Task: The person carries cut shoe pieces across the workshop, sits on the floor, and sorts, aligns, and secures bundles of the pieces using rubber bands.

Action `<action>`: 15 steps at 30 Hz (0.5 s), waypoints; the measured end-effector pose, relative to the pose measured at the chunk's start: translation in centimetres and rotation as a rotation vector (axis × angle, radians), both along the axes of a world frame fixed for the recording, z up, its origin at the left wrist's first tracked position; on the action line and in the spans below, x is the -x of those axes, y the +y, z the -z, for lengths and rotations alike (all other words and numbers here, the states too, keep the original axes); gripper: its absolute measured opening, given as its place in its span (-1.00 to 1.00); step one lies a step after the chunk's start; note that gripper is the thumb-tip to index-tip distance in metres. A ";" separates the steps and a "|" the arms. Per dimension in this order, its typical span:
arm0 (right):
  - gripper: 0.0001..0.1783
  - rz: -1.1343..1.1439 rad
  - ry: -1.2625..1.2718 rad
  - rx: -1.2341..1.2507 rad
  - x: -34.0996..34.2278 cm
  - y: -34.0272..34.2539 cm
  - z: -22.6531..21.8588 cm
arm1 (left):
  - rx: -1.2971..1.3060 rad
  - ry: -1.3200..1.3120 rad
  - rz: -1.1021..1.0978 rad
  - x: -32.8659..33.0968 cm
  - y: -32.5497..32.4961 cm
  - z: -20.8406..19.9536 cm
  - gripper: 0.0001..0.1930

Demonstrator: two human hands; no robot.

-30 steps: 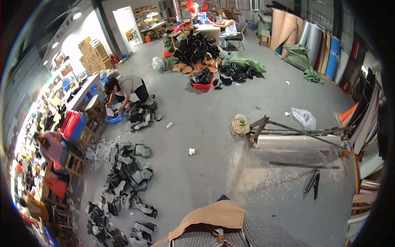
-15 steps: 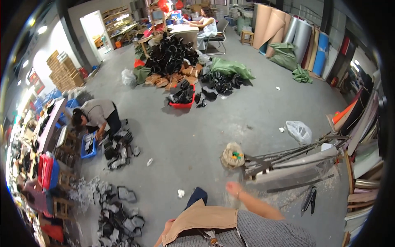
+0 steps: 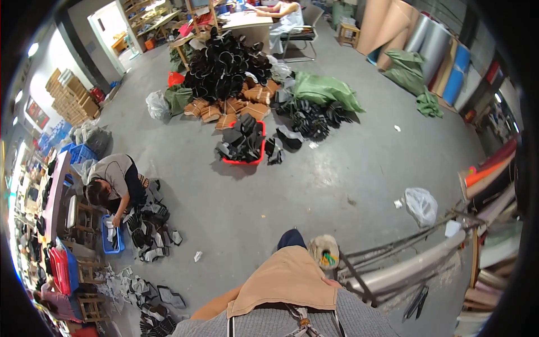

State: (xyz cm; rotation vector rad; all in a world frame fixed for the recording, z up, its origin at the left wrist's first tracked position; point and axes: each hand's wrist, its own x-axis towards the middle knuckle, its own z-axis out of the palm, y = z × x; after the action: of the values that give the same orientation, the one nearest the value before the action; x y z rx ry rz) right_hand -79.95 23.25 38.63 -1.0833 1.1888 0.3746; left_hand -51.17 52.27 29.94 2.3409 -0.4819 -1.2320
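A tan cloth (image 3: pixel 286 281) is seen at the bottom middle of the frame, against a grey top (image 3: pixel 281 323). A bit of the right hand (image 3: pixel 332 283) is seen at the cloth's right edge; how it is held cannot be told. Just above it a small basket (image 3: pixel 324 251) is set on the grey floor (image 3: pixel 314 185). A metal rack (image 3: pixel 404 267) is laid at the lower right. A red tray (image 3: pixel 242 147) full of black pieces is seen in the upper middle, with a big black pile (image 3: pixel 224 64) behind it. At the left, a person (image 3: pixel 112 182) is bent over a blue bin (image 3: pixel 111 236).
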 end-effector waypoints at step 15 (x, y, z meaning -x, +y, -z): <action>-0.25 -0.891 0.375 0.192 -34.0 -26.8 -2.6 | -0.034 -0.036 0.024 -27.0 -28.9 -20.1 -0.77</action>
State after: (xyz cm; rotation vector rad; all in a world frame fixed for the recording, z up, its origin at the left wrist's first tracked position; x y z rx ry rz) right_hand -45.93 -3.51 41.23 -1.7397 1.0118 1.2093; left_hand -24.15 23.36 50.08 2.3962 -0.5064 -1.2193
